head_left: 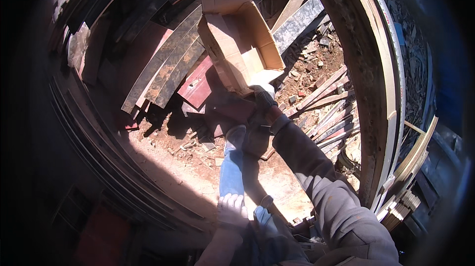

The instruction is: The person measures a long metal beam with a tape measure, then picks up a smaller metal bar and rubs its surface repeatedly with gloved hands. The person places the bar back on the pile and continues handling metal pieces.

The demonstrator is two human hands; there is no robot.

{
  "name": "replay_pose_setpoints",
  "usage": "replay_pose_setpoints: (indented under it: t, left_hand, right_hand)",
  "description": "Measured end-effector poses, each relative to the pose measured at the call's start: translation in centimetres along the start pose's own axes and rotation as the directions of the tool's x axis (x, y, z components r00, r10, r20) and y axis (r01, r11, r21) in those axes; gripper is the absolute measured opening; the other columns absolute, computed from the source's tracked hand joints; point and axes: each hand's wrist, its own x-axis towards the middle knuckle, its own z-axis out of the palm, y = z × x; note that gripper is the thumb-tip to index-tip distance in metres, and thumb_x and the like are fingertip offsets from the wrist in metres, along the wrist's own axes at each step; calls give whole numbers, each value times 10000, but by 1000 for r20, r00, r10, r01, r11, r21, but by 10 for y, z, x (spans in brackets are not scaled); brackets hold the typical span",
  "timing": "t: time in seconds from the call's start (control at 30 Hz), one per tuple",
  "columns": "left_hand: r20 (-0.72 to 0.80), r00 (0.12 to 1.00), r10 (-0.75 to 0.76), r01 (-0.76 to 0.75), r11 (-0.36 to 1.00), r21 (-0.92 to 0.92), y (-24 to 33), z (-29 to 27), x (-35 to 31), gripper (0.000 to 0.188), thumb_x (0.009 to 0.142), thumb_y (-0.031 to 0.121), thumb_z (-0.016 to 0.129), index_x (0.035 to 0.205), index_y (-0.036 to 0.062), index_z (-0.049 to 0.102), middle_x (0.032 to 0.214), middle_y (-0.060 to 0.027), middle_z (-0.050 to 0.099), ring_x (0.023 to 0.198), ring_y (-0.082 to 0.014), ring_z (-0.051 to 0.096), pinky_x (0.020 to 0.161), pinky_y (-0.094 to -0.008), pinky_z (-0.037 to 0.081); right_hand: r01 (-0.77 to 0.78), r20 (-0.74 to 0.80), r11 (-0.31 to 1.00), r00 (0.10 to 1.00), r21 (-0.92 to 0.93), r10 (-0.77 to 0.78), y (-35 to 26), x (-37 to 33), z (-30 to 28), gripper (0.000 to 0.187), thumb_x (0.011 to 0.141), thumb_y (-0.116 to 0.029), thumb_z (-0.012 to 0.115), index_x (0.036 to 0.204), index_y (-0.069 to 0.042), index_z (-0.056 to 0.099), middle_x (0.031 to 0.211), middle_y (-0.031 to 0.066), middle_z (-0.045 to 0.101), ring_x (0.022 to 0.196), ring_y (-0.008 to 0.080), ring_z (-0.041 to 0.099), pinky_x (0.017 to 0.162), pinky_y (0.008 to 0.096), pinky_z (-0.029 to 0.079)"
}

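An open-topped cardboard box is held out ahead of me, tilted, with one flap standing up at its far end. My right hand, in a pale glove with a dark cuff, is closed on the box's near edge. Bare cardboard shows on the inside walls, and sunlight falls on the near flap. My left hand, in a light glove, rests flat on my blue-trousered leg, its fingers stretched out and holding nothing.
Long weathered boards are stacked ahead and to the left. A reddish panel lies by the box. On the right runs a thick timber beam, with loose strips and wood scraps beside it. Sunlit dirt lies around my feet.
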Motion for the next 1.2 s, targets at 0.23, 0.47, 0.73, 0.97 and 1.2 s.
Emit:
replay_pose_setpoints:
  t: [0.23, 0.47, 0.73, 0.97, 1.2]
  left_hand:
    - [111, 994, 7, -3, 999, -38, -1, -21, 28, 414, 860, 276, 664, 1190, 35, 729, 1256, -177, 717, 1265, -402, 612, 1136, -569, 435]
    - [82, 997, -12, 16, 999, -45, -8, -32, 36, 453, 822, 290, 714, 1221, 75, 728, 1280, -152, 703, 1262, -393, 618, 1140, -563, 440]
    - [37, 999, 2, 0, 998, -56, -15, -15, 11, 618, 854, 335, 781, 1372, 34, 624, 1359, -192, 655, 1311, -407, 578, 1160, -546, 431]
    - [196, 738, -646, 49, -239, -970, -7, -33, -10, 447, 1011, 394, 757, 1382, 197, 608, 1138, -37, 675, 1044, -197, 681, 744, -389, 623]
    - [258, 506, -823, 203, -177, -963, -86, -78, -246, 521, 983, 422, 778, 1392, 144, 613, 1345, -83, 686, 1118, -332, 685, 815, -513, 623]
  right_hand:
    - [-28, -146, 922, 985, 387, 91, -43, 49, -16, 668, 996, -529, 718, 1290, 70, 674, 1166, 204, 765, 1068, 258, 742, 930, 375, 574]
    - [-302, -74, 626, 862, 719, 502, 77, 144, -42, 588, 896, -641, 811, 936, -69, 677, 682, 39, 570, 551, 197, 550, 544, 351, 484]
    - [-103, -50, 437, 944, 894, 325, 28, 31, -74, 304, 1008, -421, 746, 953, -127, 694, 774, -49, 551, 682, 87, 458, 617, 307, 404]
    - [-384, 320, 278, 914, 881, 250, -60, -308, -46, 331, 1026, -323, 763, 1174, -31, 719, 1055, -2, 720, 924, 105, 625, 847, 284, 515]
    - [-486, 642, 498, 739, 718, -205, -81, -580, 11, 577, 1063, -535, 645, 1408, -74, 626, 1316, 43, 705, 1172, 178, 688, 923, 360, 604]
